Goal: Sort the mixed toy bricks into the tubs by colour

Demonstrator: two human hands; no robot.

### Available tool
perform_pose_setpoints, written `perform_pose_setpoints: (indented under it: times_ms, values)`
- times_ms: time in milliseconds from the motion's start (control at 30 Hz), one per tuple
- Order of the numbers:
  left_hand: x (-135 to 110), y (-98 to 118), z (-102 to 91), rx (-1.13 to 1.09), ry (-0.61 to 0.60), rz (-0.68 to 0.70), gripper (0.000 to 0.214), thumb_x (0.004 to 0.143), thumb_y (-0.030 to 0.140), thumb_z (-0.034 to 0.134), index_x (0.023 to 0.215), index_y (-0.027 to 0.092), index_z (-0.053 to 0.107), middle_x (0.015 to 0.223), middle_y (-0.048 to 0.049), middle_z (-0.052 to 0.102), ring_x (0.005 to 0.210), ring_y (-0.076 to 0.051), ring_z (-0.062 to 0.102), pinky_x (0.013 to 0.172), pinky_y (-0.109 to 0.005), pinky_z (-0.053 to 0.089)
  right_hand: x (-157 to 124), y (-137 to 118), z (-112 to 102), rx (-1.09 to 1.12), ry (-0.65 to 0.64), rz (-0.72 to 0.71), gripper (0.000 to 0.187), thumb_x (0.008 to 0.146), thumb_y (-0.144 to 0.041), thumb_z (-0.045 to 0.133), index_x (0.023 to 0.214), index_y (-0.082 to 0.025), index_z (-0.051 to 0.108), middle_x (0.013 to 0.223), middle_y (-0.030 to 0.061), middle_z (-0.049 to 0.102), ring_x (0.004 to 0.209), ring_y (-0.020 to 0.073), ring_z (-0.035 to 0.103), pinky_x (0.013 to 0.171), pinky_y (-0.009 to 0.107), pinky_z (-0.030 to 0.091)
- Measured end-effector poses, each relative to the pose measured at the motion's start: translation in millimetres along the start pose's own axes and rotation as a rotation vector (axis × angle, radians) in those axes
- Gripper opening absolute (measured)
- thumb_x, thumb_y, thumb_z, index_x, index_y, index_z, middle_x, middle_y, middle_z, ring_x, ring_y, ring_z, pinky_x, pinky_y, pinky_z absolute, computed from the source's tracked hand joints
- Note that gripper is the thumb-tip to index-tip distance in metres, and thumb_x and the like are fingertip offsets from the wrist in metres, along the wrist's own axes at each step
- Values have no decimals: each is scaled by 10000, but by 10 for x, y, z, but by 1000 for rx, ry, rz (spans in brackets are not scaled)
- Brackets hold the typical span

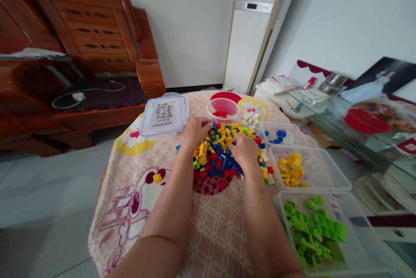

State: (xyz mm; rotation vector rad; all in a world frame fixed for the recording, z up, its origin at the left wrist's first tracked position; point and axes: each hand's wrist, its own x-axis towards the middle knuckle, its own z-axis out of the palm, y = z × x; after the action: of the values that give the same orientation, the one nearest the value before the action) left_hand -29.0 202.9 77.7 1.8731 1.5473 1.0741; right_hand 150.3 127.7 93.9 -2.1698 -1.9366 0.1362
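A heap of mixed toy building bricks (221, 163) in red, blue, yellow and green lies on the patterned cloth between my hands. My left hand (196, 132) is at the heap's far left edge, its fingers bent and drawn together; what they hold, if anything, is hidden. In the right half of the heap, my right hand (244, 151) has its fingertips pinched down among yellow and blue bricks. The piece in that pinch cannot be made out. A lone yellow brick (157, 178) rests on the cloth to the left of my left forearm.
Clear boxes on the right hold green bricks (313, 230), yellow bricks (291, 169) and blue bricks (278, 135). Behind the heap are a round tub (222, 105) with red bricks and a pile of white bricks (251, 118). A blue-rimmed lid (163, 115) lies back left.
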Motion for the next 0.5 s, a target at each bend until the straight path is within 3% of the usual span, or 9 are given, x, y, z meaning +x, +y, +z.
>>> perform_pose_setpoints:
  times_ms: [233,500]
  values:
    - [7,5,-18,8,23,-2,342,810,346,582,957,156,826,813,-66,779,783,-207,684,722,-278,512,12,180,-94,148,-39,-27,184,880,-248,609,854,-208,786,928,68,792,948,208,715,809,253,484]
    - [3,32,-26,18,13,1,346,813,346,574,958,151,820,800,-64,777,789,-205,681,696,-266,500,-24,148,-132,68,-90,-5,223,857,-421,694,849,-222,795,907,74,787,933,222,715,738,261,465]
